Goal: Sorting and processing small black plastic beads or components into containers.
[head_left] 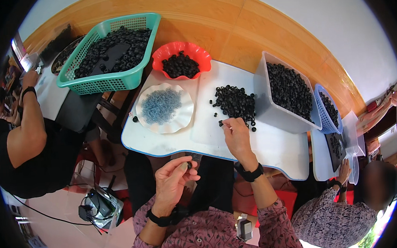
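My left hand (173, 180) is raised over my lap, just off the table's near edge, and pinches a small black ring-shaped part (189, 165) between thumb and fingers. Over the white table, my right hand (238, 139) has its thumb and forefinger closed on another small black part (221, 123). That hand is at the near side of a loose pile of black ring-shaped parts (235, 101). Left of the pile stands a white scalloped dish (187, 114) holding many tiny clear-bluish pieces (160, 105).
Behind the dish is a red wavy bowl (203, 57) of black parts; a green basket (112, 82) of them stands far left. To the right are a grey bin (280, 118) and a blue basket (329, 123), both filled. People sit at left (26, 145) and right (335, 220).
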`<action>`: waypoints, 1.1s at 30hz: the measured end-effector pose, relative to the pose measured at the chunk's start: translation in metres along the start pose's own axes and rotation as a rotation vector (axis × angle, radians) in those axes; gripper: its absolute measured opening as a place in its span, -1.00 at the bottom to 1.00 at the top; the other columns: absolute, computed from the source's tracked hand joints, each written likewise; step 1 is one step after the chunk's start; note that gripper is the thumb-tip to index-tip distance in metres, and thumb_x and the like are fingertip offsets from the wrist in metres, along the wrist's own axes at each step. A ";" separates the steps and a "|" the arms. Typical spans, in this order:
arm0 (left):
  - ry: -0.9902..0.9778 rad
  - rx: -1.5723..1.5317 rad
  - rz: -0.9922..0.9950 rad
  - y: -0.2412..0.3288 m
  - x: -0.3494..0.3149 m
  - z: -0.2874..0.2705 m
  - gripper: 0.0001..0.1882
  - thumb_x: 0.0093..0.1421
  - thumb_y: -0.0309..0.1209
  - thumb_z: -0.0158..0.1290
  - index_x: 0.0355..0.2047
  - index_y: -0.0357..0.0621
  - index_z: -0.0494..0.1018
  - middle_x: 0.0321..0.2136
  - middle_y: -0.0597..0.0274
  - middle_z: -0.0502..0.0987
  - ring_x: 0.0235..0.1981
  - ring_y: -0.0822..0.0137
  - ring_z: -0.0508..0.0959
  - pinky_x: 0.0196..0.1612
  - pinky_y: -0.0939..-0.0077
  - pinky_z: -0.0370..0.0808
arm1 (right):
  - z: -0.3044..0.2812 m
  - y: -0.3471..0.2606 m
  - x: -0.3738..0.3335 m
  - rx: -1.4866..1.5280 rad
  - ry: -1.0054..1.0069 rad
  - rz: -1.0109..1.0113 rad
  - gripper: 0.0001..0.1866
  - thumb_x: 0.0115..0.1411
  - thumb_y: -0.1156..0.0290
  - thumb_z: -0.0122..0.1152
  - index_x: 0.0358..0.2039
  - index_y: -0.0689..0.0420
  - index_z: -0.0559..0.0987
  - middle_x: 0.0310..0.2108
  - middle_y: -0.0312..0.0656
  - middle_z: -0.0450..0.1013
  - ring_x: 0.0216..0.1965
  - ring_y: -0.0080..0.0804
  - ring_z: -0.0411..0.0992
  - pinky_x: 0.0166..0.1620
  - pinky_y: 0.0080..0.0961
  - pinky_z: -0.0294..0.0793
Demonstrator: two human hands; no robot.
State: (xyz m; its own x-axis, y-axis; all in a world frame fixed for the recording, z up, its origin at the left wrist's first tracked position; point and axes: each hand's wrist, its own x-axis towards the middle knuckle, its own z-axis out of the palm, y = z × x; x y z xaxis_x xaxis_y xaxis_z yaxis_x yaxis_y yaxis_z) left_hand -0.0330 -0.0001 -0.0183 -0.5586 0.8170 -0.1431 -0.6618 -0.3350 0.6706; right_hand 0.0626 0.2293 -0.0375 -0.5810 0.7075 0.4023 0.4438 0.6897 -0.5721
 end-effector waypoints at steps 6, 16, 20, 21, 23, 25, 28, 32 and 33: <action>0.047 -0.019 0.023 0.002 -0.001 -0.010 -0.77 0.27 -0.55 -0.06 -0.10 -0.39 0.47 -0.29 -0.03 0.56 -0.37 0.33 0.58 -0.26 0.38 0.64 | 0.007 -0.009 0.006 -0.036 -0.098 0.007 -0.90 0.08 0.56 0.17 -0.34 0.19 0.55 -0.35 -0.07 0.39 -0.40 -0.11 0.47 -0.31 -0.32 0.46; 0.060 -0.044 -0.028 -0.004 -0.008 -0.018 -0.76 0.29 -0.56 -0.07 -0.07 -0.34 0.46 -0.24 0.01 0.55 -0.33 0.35 0.58 -0.21 0.39 0.63 | 0.004 -0.005 0.016 -0.091 -0.177 0.008 -0.86 0.10 0.52 0.11 -0.30 0.13 0.55 -0.30 -0.10 0.39 -0.29 -0.04 0.45 -0.22 -0.23 0.43; 0.015 -0.023 -0.086 -0.015 -0.014 -0.016 -0.76 0.30 -0.54 -0.07 -0.06 -0.36 0.45 -0.23 0.03 0.55 -0.30 0.36 0.59 -0.19 0.38 0.63 | 0.007 -0.005 0.016 -0.097 -0.178 -0.019 -0.88 0.10 0.52 0.11 -0.31 0.12 0.54 -0.31 -0.08 0.39 -0.31 -0.05 0.44 -0.24 -0.25 0.43; 0.029 -0.026 -0.076 -0.015 -0.016 -0.016 -0.76 0.30 -0.54 -0.07 -0.06 -0.36 0.45 -0.23 0.03 0.55 -0.30 0.36 0.59 -0.19 0.38 0.63 | 0.009 -0.004 0.016 -0.118 -0.171 -0.014 -0.89 0.10 0.53 0.12 -0.32 0.14 0.53 -0.32 -0.06 0.38 -0.31 -0.04 0.43 -0.24 -0.25 0.42; 0.009 -0.002 -0.092 -0.013 -0.020 -0.013 -0.76 0.29 -0.54 -0.05 -0.07 -0.36 0.45 -0.24 0.04 0.55 -0.30 0.36 0.59 -0.18 0.39 0.63 | 0.008 0.000 0.014 -0.139 -0.173 -0.014 -0.90 0.10 0.53 0.13 -0.33 0.16 0.52 -0.33 -0.04 0.38 -0.31 -0.03 0.43 -0.24 -0.26 0.42; 0.019 0.011 -0.084 -0.013 -0.022 -0.015 -0.75 0.29 -0.53 -0.05 -0.06 -0.36 0.45 -0.24 0.04 0.55 -0.29 0.36 0.59 -0.18 0.41 0.62 | 0.007 0.006 0.015 -0.175 -0.097 -0.099 -0.92 0.09 0.54 0.13 -0.36 0.20 0.49 -0.33 0.01 0.38 -0.30 -0.02 0.42 -0.23 -0.26 0.41; -0.013 0.041 -0.088 -0.012 -0.024 -0.017 -0.75 0.29 -0.53 -0.05 -0.05 -0.35 0.45 -0.24 0.07 0.55 -0.31 0.37 0.59 -0.18 0.46 0.61 | 0.005 0.004 0.011 -0.123 -0.082 -0.020 -0.91 0.11 0.55 0.12 -0.34 0.24 0.47 -0.35 0.02 0.41 -0.33 -0.05 0.41 -0.25 -0.31 0.41; -0.018 0.044 -0.082 -0.014 -0.024 -0.025 -0.75 0.29 -0.53 -0.04 -0.06 -0.35 0.45 -0.25 0.07 0.55 -0.31 0.37 0.59 -0.18 0.47 0.61 | -0.005 -0.022 -0.003 0.136 -0.101 0.127 -0.86 0.19 0.53 0.09 -0.24 0.29 0.47 -0.42 -0.12 0.46 -0.48 -0.42 0.42 -0.41 -0.54 0.41; -0.022 0.043 -0.092 -0.016 -0.025 -0.027 -0.75 0.29 -0.53 -0.05 -0.06 -0.36 0.45 -0.24 0.06 0.55 -0.31 0.36 0.59 -0.18 0.47 0.61 | -0.010 -0.031 -0.007 0.286 -0.128 0.188 -0.84 0.22 0.52 0.07 -0.21 0.30 0.47 -0.44 -0.19 0.47 -0.53 -0.56 0.40 -0.47 -0.66 0.38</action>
State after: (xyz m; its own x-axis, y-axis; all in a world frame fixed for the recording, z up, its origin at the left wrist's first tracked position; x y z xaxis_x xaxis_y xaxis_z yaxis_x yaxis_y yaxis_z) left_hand -0.0219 -0.0276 -0.0452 -0.4851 0.8537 -0.1896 -0.6873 -0.2382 0.6862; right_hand 0.0593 0.2046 -0.0153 -0.5963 0.7804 0.1882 0.3529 0.4655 -0.8117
